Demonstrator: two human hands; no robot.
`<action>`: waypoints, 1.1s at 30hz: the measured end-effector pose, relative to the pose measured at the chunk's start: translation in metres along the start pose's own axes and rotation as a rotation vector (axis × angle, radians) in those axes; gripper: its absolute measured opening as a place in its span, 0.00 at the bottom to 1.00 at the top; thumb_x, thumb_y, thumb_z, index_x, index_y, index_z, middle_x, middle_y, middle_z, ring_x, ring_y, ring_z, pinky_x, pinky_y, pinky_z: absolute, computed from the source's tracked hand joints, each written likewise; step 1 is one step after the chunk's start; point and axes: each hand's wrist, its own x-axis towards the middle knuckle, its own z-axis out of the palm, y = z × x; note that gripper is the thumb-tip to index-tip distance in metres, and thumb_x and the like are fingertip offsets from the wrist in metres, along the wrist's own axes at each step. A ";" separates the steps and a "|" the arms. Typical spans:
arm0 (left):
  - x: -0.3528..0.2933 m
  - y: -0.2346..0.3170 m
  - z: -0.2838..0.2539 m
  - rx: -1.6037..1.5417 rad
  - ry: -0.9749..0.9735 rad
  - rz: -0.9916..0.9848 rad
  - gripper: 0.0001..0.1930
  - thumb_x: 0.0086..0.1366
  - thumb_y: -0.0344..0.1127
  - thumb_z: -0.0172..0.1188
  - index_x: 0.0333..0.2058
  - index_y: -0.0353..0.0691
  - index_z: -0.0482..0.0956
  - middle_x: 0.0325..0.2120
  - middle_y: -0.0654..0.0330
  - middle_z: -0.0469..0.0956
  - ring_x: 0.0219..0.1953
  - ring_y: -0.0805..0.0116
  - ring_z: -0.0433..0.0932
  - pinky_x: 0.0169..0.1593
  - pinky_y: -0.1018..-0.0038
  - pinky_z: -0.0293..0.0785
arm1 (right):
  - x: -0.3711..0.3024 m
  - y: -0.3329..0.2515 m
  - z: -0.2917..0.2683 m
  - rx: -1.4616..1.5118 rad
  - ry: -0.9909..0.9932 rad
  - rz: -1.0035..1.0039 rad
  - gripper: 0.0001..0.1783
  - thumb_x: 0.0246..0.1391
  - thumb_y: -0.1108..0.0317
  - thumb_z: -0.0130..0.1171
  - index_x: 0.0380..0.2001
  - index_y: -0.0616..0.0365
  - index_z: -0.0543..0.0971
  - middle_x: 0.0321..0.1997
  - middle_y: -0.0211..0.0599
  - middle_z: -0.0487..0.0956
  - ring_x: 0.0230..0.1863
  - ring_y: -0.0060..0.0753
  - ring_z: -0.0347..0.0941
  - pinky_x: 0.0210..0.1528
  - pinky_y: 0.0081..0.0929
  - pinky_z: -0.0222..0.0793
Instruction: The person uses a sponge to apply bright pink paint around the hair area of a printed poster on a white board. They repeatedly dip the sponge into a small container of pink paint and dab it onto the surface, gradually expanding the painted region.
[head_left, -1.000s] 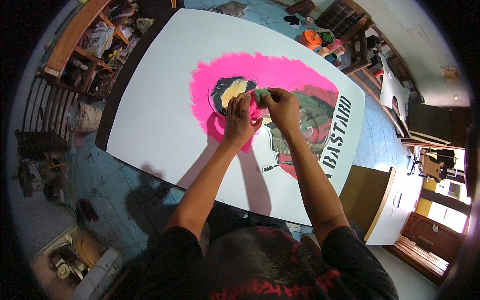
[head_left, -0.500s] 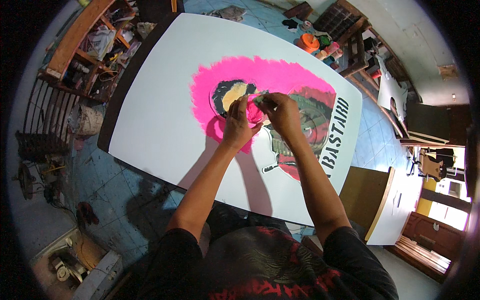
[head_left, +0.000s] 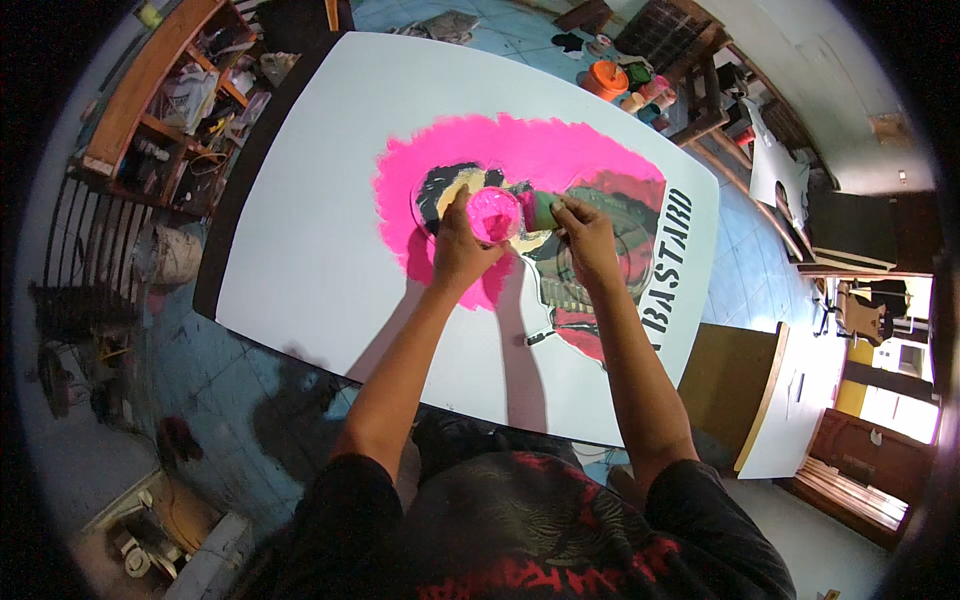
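My left hand [head_left: 462, 245] is wrapped round a small round cup [head_left: 494, 215] of bright pink paint, its mouth facing up. Just right of the cup, my right hand [head_left: 588, 238] pinches a flat green piece [head_left: 543, 212] whose left end is coated pink; its exact kind is unclear. Both are above a large white board [head_left: 320, 190]. A wide patch of pink paint [head_left: 590, 145] with ragged edges lies on the board. It surrounds part of a picture [head_left: 600, 260] in black, cream, green and red, which my hands partly cover. Black lettering [head_left: 668, 265] runs down its right side.
Beyond the board's far right edge stand an orange bucket [head_left: 606, 80] and several paint pots [head_left: 650, 97] on blue floor tiles. A cluttered wooden shelf [head_left: 190, 95] is at the left. A pale panel [head_left: 800, 400] stands at the right.
My right hand has drawn the green piece out of the cup to the right, baring its pink end. The cup in my left hand has shifted slightly left and its paint shows more.
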 end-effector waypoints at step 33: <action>0.012 -0.019 0.019 0.369 -0.637 0.477 0.15 0.64 0.30 0.52 0.49 0.43 0.80 0.50 0.53 0.75 0.56 0.54 0.71 0.60 0.60 0.65 | -0.083 0.068 -0.081 -0.041 0.158 0.064 0.17 0.59 0.65 0.62 0.46 0.69 0.81 0.41 0.37 0.83 0.40 0.24 0.76 0.45 0.22 0.70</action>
